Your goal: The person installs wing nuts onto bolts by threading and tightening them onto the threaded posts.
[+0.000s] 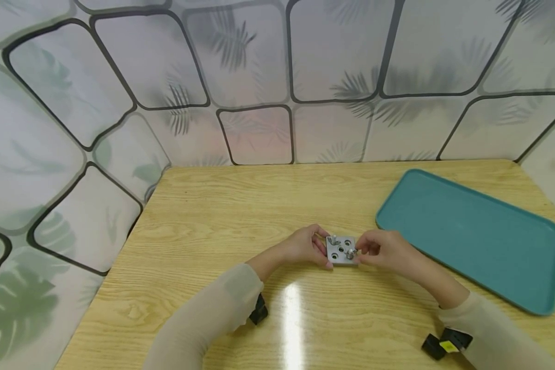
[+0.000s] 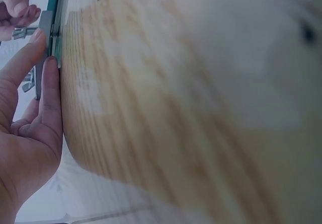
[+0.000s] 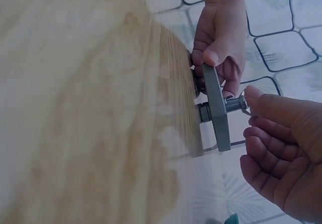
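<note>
A small square metal plate [image 1: 343, 261] with several holes is held just above the wooden table, its bolt heads [image 3: 204, 113] sticking out underneath. Two bolts pass through it, each with a wing nut on the upper side. My left hand [image 1: 305, 246] grips the plate's left edge between thumb and fingers. At the near right corner, my right hand [image 1: 390, 251] pinches the wing nut [image 3: 243, 103] on the threaded bolt with thumb and index finger; its other fingers are curled loosely. The second wing nut [image 2: 28, 85] is at the far left corner, touched by neither hand.
A teal tray [image 1: 472, 231] lies on the right side of the wooden table [image 1: 213, 216], behind my right forearm. A patterned wall covering [image 1: 259, 133] rises at the table's far edge. Black devices [image 1: 446, 343] are strapped at both wrists.
</note>
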{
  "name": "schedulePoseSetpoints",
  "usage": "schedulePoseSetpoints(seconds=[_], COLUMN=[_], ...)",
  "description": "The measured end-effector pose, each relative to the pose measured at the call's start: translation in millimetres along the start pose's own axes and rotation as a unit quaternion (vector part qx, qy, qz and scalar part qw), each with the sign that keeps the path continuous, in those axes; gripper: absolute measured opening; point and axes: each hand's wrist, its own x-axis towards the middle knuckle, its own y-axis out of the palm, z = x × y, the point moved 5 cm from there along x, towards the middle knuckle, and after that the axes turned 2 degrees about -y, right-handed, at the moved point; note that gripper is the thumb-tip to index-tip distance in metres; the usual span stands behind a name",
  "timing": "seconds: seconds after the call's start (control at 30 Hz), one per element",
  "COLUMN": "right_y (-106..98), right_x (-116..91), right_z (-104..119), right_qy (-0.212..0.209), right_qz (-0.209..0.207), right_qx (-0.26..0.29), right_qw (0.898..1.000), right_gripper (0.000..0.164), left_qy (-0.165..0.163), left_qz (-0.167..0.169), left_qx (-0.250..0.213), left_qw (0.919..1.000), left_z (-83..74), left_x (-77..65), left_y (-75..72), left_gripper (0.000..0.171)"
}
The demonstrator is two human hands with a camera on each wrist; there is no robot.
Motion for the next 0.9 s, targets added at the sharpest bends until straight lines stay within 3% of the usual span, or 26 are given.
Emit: schedulePoseSetpoints(seconds=[0.23,0.53,0.9], right_y=[3,-5,-1], right_x=[-8,-4,4], right_z=[0,-4,-4], right_qy=[-0.004,0.003,-0.019], right_qz=[0.017,0.003,-0.021], right_qx=[0.027,0.026,0.002], right_qw=[0.999,1.000,1.000], right_gripper=[0.012,0.009,0.025], left_qy=[-0.003,0.000,0.001], left_qz=[0.001,0.000,0.006], left_qx=[0.002,0.005,0.008], left_qw=[1.0000,1.0000,1.0000], left_z=[0.6,0.8,0.0], left_x=[-0.3,0.3,0.5], left_y=[0.3,0.8,0.5], left_gripper=[0.067,0.067,0.067])
